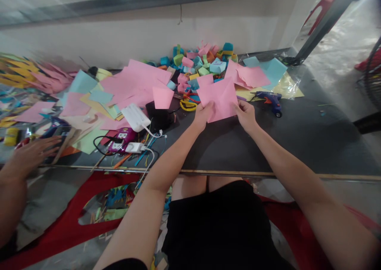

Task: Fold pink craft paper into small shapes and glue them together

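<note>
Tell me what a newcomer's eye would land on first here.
The pink sheet, held at centre by the left hand and right hand. Behind it, a heap of small coloured paper pieces sits at the far edge of the dark table. A blue glue gun lies to the right.

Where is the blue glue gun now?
In the head view, the glue gun lies on the dark table, right of the right hand holding the pink paper.

1. Pink sheet (218,97), between my left hand (204,115) and right hand (245,113): matt paper.
2. Tabletop (297,139): dark, matt, smooth.
3. Glue gun (270,100), 3 o'clock of the sheet: glossy blue plastic.
</note>
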`<move>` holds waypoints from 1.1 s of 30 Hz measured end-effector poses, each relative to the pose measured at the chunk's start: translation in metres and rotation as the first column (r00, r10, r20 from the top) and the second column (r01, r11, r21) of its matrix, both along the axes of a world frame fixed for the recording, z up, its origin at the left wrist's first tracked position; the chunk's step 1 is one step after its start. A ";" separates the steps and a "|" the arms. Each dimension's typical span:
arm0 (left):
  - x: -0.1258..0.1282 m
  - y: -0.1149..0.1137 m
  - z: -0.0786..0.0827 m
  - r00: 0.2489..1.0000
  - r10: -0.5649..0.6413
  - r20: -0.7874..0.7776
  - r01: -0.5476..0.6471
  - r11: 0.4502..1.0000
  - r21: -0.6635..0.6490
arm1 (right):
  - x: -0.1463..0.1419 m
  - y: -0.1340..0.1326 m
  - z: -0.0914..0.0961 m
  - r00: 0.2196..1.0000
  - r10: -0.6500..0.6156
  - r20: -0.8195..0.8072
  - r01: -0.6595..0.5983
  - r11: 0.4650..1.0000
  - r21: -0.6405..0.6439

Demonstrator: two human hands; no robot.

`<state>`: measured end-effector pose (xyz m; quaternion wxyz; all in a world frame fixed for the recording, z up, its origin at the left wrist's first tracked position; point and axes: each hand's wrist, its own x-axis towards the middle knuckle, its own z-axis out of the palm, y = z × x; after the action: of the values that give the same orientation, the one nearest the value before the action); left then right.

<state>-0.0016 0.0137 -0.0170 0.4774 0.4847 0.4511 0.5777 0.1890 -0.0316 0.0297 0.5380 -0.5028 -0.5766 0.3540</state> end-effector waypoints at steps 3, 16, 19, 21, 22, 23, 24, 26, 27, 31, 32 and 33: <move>-0.002 0.000 0.002 1.000 -0.003 -0.015 0.003 1.000 -0.008 | 0.000 -0.001 0.000 0.999 -0.023 0.040 0.022 0.999 0.037; -0.005 -0.006 0.011 0.981 0.105 -0.161 -0.089 0.991 0.103 | 0.008 -0.006 0.009 0.962 -0.131 0.242 0.122 0.991 0.052; -0.006 -0.010 0.017 0.974 0.117 -0.194 -0.098 0.990 0.106 | 0.010 -0.003 0.004 0.965 -0.137 0.223 0.125 0.990 0.065; -0.007 -0.013 0.024 0.972 0.118 -0.202 -0.101 0.991 0.091 | 0.013 0.001 0.000 0.968 -0.173 0.183 0.158 0.983 0.094; -0.007 -0.015 0.027 0.973 0.112 -0.203 -0.098 0.992 0.078 | 0.015 0.003 -0.002 0.967 -0.189 0.172 0.170 0.978 0.121; -0.007 -0.016 0.030 0.974 0.104 -0.204 -0.092 0.994 0.064 | 0.018 0.006 -0.004 0.964 -0.199 0.179 0.171 0.972 0.158; -0.007 -0.016 0.032 0.974 0.093 -0.207 -0.085 0.995 0.047 | 0.021 0.008 -0.005 0.956 -0.200 0.213 0.156 0.966 0.208; -0.007 -0.017 0.036 0.973 0.074 -0.218 -0.074 0.997 0.011 | 0.026 0.011 -0.007 0.921 -0.194 0.337 0.082 0.944 0.319; -0.007 -0.018 0.037 0.972 0.067 -0.225 -0.070 0.997 -0.007 | 0.028 0.012 -0.006 0.894 -0.186 0.407 0.027 0.930 0.368; -0.009 -0.018 0.039 0.970 0.039 -0.241 -0.052 0.997 -0.051 | 0.032 0.011 -0.001 0.780 -0.137 0.611 -0.220 0.854 0.472; -0.010 -0.018 0.039 0.969 0.029 -0.244 -0.042 0.998 -0.051 | 0.032 0.009 0.001 0.757 -0.130 0.641 -0.264 0.836 0.481; -0.011 -0.018 0.039 0.969 0.020 -0.246 -0.033 0.998 -0.049 | 0.032 0.008 0.002 0.737 -0.125 0.664 -0.298 0.822 0.486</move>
<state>-0.0122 -0.0039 0.0216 0.4226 0.5335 0.5283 0.5076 0.2213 -0.0232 0.0317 0.3995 -0.3849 -0.8320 -0.0110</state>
